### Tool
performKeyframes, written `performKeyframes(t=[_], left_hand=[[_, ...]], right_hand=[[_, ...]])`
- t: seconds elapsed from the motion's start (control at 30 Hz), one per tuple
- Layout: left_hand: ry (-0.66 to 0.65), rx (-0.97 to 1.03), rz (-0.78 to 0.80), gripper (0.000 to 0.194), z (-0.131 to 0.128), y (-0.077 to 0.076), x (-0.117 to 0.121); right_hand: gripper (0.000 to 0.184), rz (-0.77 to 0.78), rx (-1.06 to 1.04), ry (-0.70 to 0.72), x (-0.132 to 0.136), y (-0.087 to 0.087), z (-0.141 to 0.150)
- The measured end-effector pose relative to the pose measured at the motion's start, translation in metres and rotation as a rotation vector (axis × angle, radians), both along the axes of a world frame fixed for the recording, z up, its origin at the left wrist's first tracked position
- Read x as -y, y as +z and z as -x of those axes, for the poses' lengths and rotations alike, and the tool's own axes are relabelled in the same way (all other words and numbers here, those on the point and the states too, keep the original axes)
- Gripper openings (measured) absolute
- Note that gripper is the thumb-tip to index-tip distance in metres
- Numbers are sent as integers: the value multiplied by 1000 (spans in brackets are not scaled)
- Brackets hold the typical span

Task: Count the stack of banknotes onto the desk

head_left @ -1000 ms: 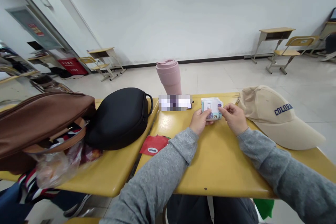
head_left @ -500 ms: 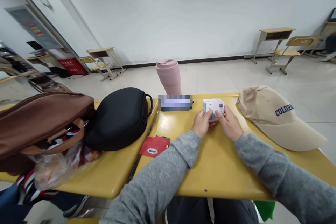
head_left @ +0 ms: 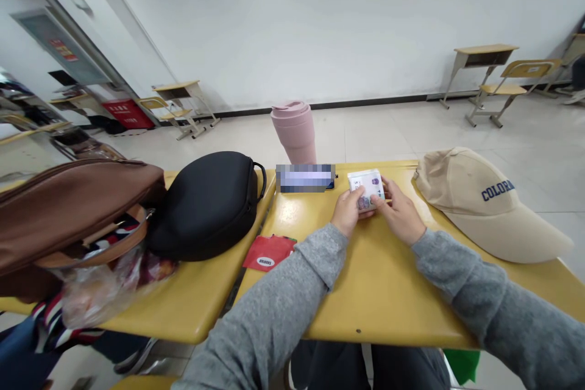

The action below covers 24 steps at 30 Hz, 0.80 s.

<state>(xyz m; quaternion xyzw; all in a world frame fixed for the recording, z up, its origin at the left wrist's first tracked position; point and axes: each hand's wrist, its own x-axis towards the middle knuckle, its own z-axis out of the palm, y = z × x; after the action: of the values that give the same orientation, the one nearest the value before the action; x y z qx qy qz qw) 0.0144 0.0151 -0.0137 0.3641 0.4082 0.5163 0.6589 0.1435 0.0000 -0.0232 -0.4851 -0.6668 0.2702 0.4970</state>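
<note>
Centrally, a stack of notes (head_left: 367,180) sits over the worktop (head_left: 365,292), the left hand (head_left: 347,212) in a closed grip on it, thumb on top, the right hand's (head_left: 402,212) grip closed at its right edge. Beyond and left: phone (head_left: 305,178), partly blurred out, with pink cup (head_left: 295,134) just behind; cap (head_left: 475,201) right of the right hand. Red packet (head_left: 269,253) near the left sleeve (head_left: 287,286), black case (head_left: 205,207) and brown bag (head_left: 82,207) crowding the adjoining desk (head_left: 183,304) across a narrow gap.
</note>
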Motion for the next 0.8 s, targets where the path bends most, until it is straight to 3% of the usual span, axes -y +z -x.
performKeyframes(t=[0.17,0.4,0.8], left_hand=[[-5,-5,12,30,1,0,-1],[-17,-26,-9,25,1,1,1],[6,1,37,28,2,-2,-4]], right_hand=[[35,-17,-103,-186,-9,3,-14],[36,4,-120,-119,-12,2,-17],[30,-8,-132,-124,-9,2,-15]])
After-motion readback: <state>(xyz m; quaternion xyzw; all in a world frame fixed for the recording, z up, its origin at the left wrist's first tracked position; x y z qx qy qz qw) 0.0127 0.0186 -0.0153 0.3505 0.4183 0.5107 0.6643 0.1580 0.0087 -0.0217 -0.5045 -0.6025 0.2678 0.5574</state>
